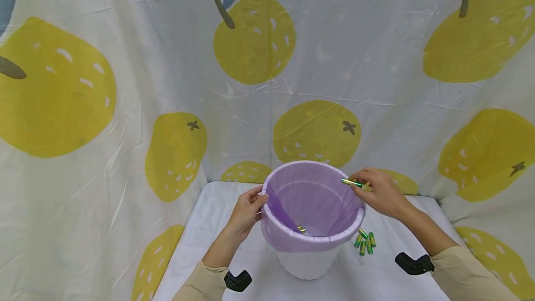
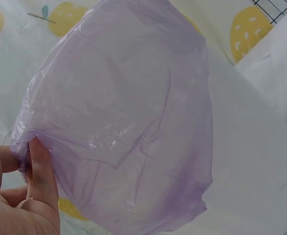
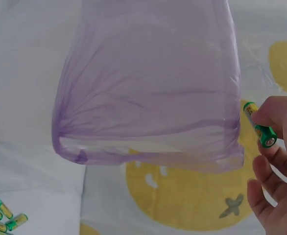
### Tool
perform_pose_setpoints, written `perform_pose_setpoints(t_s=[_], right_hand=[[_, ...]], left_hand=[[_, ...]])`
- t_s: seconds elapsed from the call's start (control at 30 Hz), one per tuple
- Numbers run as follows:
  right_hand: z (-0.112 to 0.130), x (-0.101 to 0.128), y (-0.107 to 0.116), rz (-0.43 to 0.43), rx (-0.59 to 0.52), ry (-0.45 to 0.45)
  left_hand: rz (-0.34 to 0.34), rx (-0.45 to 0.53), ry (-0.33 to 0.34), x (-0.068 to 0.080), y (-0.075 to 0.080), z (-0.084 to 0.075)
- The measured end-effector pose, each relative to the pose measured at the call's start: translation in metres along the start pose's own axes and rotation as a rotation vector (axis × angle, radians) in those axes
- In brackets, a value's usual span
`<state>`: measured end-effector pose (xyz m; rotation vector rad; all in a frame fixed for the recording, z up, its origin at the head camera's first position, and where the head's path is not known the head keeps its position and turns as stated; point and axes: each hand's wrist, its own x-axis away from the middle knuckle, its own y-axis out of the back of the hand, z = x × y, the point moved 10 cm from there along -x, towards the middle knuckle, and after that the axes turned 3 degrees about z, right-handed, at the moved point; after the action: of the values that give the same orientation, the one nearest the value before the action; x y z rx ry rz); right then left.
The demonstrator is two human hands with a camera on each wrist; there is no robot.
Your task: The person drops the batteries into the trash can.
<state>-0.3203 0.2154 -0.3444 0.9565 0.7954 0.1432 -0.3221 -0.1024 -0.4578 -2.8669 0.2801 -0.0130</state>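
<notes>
A white trash can (image 1: 307,264) stands upright on the table, lined with a purple plastic bag (image 1: 288,240) folded over its rim. My left hand (image 1: 246,210) grips the left side of the rim, thumb on the inside; in the left wrist view its fingers pinch the bag (image 2: 119,122). My right hand (image 1: 382,192) holds a green and gold battery (image 1: 352,183) above the right edge of the can. The right wrist view shows that battery (image 3: 259,125) between thumb and fingers. Inside the can, gold-coloured batteries (image 1: 301,229) are partly visible at the bottom.
Several more green batteries (image 1: 362,247) lie in a loose group on the white tabletop (image 1: 251,268), right of the can. A curtain (image 1: 242,120) with yellow fruit prints hangs behind and beside the table. Each sleeve carries a black wrist device (image 1: 238,281).
</notes>
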Motion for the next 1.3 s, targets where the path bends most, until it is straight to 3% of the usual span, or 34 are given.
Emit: perform_pose_setpoints(t_s=[0.83,1.3], right_hand=[[0.025,-0.026,-0.015,0.026,-0.033,0.079],[0.016,-0.021,-0.018,0.081,-0.051,0.035]], left_hand=[[0.012,0.009,0.006,-0.001,-0.001,0.001],[0.011,0.016,0.011,-0.001,-0.001,0.003]])
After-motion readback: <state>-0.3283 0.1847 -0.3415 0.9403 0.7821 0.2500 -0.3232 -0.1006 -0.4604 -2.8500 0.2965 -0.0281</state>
